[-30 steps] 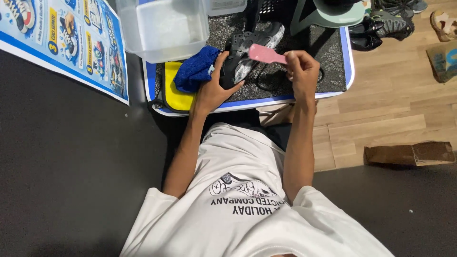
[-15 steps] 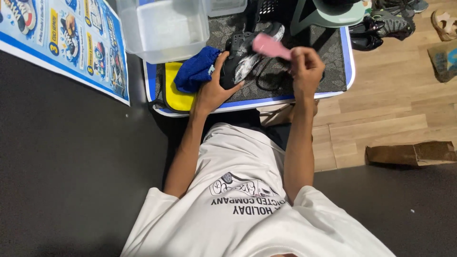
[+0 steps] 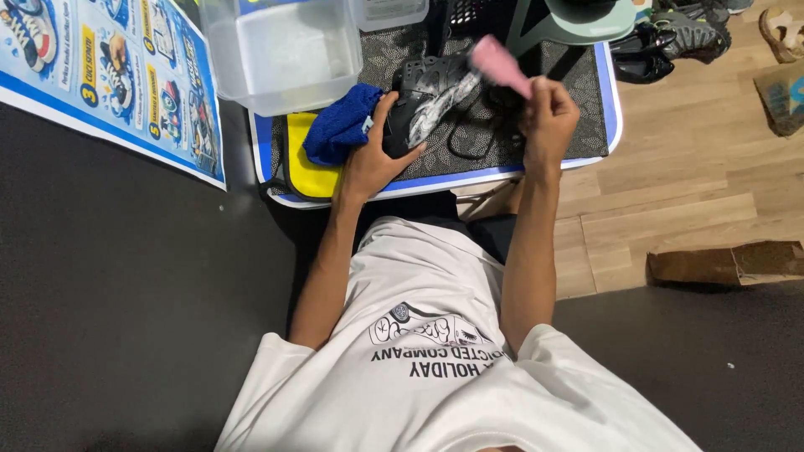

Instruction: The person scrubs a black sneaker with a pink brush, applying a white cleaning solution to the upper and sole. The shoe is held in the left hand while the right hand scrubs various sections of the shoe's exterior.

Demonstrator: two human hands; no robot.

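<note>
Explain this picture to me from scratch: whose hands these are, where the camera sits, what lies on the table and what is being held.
There is no machine here, only a person seen from a camera worn on their own head, looking down past their white shirt. The left hand grips a black shoe streaked with white foam. The right hand holds a pink brush by its handle, its head up near the shoe. On the low blue-edged table also lie a blue cloth, a yellow pad beneath it, and a clear plastic tub. More shoes sit on the wooden floor beyond.
</note>
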